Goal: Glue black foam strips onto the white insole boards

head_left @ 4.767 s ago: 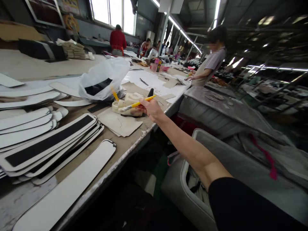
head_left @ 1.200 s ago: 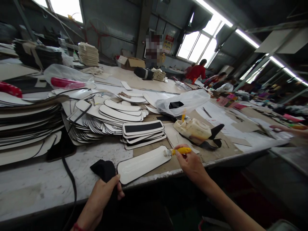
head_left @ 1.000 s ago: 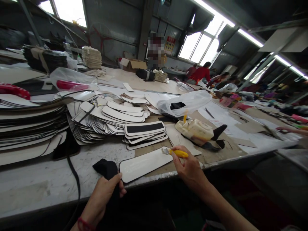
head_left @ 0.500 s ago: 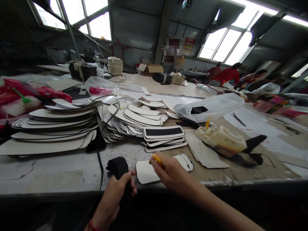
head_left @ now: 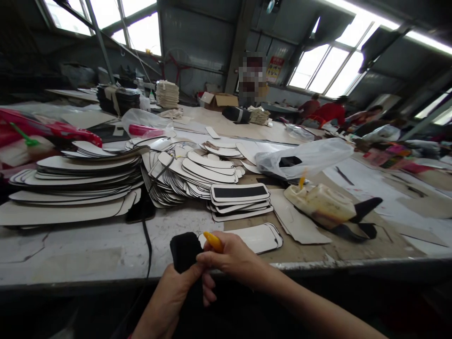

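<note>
My left hand [head_left: 181, 287] is closed around a bundle of black fabric strips [head_left: 184, 249], held upright at the table's front edge. My right hand [head_left: 233, 256] grips a slim tool with a yellow handle [head_left: 213, 241]; its working end is hidden by my fingers. The right thumb and fingertips meet the left ones at the side of the bundle. Under and behind my right hand lie white rounded panels [head_left: 263, 236] with dark edges. Just beyond, a short stack of similar panels [head_left: 242, 205] has a black strip [head_left: 242, 192] on its top piece.
Tall piles of white panels [head_left: 77, 181] fill the left, with a loose heap [head_left: 190, 172] in the middle. At right lie a stained plastic jug [head_left: 323, 203], a clear bag [head_left: 310, 157] and flat board pieces [head_left: 300, 219]. People in red [head_left: 326, 113] sit farther back.
My right hand has moved left from the white panel to the black bundle, yellow tool still in it. My left hand has shifted slightly right with the bundle.
</note>
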Demonstrator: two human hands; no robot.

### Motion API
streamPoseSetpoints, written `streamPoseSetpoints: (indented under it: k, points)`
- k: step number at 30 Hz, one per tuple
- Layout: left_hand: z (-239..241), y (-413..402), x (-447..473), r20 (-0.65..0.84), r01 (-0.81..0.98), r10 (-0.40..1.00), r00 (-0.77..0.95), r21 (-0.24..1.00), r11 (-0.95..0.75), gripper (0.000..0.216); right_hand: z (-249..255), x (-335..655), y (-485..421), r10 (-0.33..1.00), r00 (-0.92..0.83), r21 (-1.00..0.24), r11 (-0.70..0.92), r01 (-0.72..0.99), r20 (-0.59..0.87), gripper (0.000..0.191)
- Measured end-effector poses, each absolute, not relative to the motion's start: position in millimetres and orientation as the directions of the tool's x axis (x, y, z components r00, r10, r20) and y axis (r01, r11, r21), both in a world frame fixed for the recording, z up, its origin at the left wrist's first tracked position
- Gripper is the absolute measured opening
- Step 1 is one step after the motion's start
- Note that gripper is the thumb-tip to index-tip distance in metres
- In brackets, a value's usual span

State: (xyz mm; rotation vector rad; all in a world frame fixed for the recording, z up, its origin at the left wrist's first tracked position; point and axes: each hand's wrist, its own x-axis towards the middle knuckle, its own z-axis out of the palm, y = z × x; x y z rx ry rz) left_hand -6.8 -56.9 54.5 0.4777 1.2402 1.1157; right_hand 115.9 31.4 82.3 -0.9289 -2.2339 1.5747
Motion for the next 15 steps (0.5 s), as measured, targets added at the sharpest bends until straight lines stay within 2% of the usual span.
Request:
streamPoseSetpoints:
  k: [3,6,11,15]
  points:
    - [61,-59,4,-0.492,-0.428,0.870,-0.046,0.796,0.428,0.029,79,120,30,0.611,-0.769,-0.927,0.149,0.344,-0.187,0.024]
    - [63,-59,11,-0.506,-0.440,0.861,-0.057,0.787,0.433,0.029,82,127,26,0.642,-0.752,-0.900,0.226,0.372,-0.149,0.027]
    - [55,-57,13,-0.533,-0.406,0.841,-0.088,0.790,0.459,0.029,86,138,24,0.722,-0.691,-0.726,0.467,0.506,-0.017,0.024]
    - [54,-68,15,-0.587,-0.330,0.804,-0.099,0.781,0.530,0.029,86,152,29,0.803,-0.589,-0.619,0.509,0.599,0.091,0.019]
